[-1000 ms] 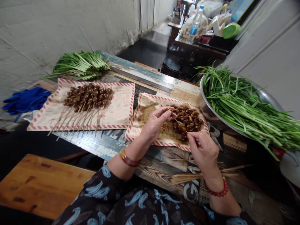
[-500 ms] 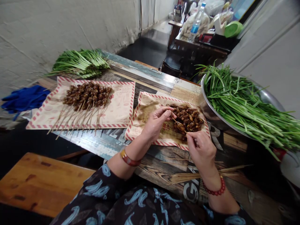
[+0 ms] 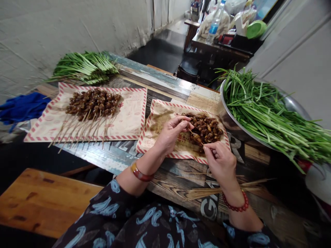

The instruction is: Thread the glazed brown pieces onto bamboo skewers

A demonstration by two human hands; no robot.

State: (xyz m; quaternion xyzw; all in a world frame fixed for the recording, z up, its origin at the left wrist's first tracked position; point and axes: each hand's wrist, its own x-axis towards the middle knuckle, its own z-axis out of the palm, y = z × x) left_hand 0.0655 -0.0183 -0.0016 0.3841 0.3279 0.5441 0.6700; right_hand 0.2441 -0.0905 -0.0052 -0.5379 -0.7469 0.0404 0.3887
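Over the right-hand paper sheet (image 3: 157, 137), my left hand (image 3: 174, 132) is closed on one end of a thin wooden skewer. My right hand (image 3: 221, 158) pinches the skewer's other end. One brown glossy piece (image 3: 197, 138) sits on the skewer between my fingers. Right behind it lies a heap of brown pieces (image 3: 207, 127) on the same sheet. Farther left, a second sheet (image 3: 131, 117) holds many loaded skewers (image 3: 93, 103), their bare sticks pointing toward me.
A metal bowl (image 3: 234, 125) of long green stalks (image 3: 279, 117) stands at the right. Bare skewers (image 3: 204, 193) lie near my right wrist. Green bundles (image 3: 85, 67) and a blue cloth-like item (image 3: 24, 107) are at the left. A wooden stool (image 3: 43, 203) is lower left.
My right hand has shifted slightly, and the brown piece between my hands now shows more clearly on the skewer. The whole view has moved a little.
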